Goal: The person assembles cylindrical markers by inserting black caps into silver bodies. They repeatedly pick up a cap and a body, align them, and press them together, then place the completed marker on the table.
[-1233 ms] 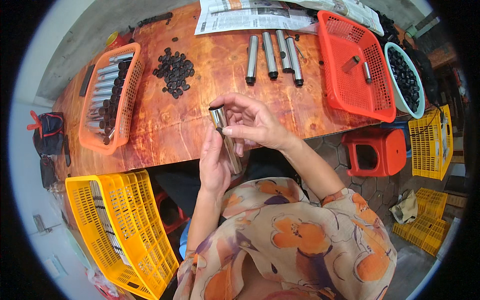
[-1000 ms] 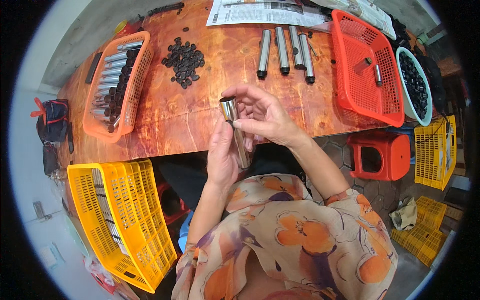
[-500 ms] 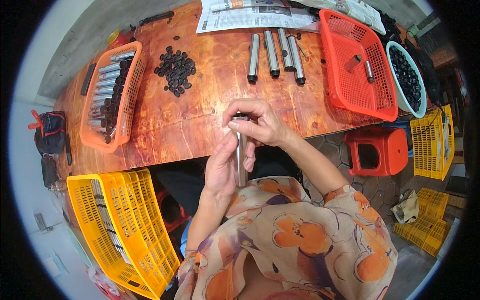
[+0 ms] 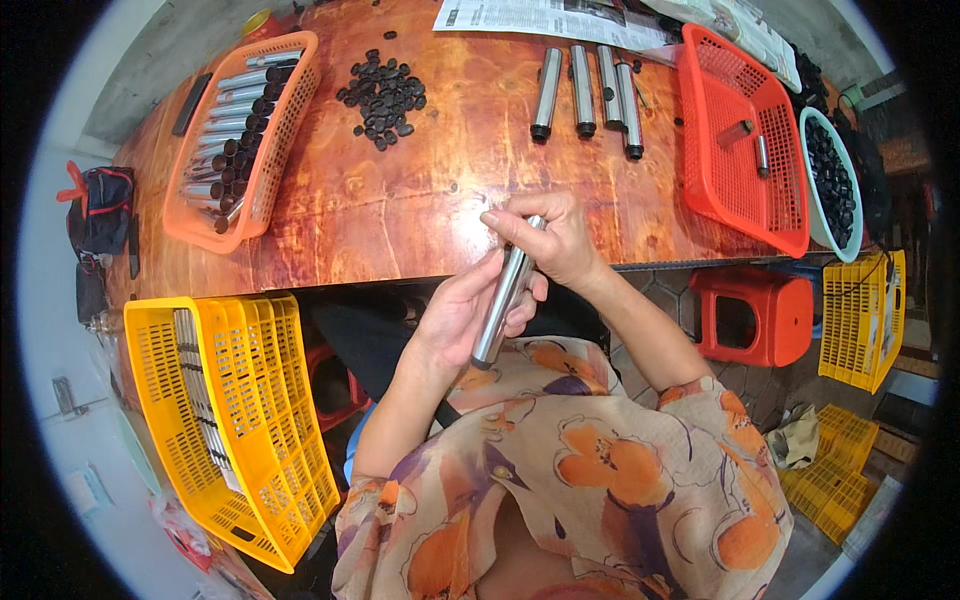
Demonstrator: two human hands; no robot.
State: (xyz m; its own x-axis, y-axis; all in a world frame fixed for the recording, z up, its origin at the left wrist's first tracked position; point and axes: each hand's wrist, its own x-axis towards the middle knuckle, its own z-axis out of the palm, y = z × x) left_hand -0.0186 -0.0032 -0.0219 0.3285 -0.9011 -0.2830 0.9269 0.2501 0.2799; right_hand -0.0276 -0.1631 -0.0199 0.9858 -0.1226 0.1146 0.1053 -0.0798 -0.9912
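Note:
Over my lap, in front of the table edge, both hands hold a shiny metal tube (image 4: 500, 300). It leans, its top end toward the right. My left hand (image 4: 448, 312) supports the lower half, with the fingers partly behind the tube. My right hand (image 4: 562, 240) grips the upper end, thumb laid across it and index finger curled over; whether a cap sits under those fingers is hidden. Beyond the hands, several similar tubes (image 4: 583, 90) with black ends lie on the table. A pile of small black caps (image 4: 382, 98) is spread to their left.
An orange basket (image 4: 262, 190) of tubes stands on the wooden table (image 4: 390, 205) at left. At right are a red basket (image 4: 735, 225) and a pale bowl (image 4: 853, 225) of black parts. Newspaper (image 4: 530, 22) lies behind. Below are a yellow crate (image 4: 262, 400) and a red stool (image 4: 775, 315).
The tube has tipped from near upright to a rightward lean. My right hand has shifted along its top, and the black end seen there before is now covered. The whole view has shifted slightly.

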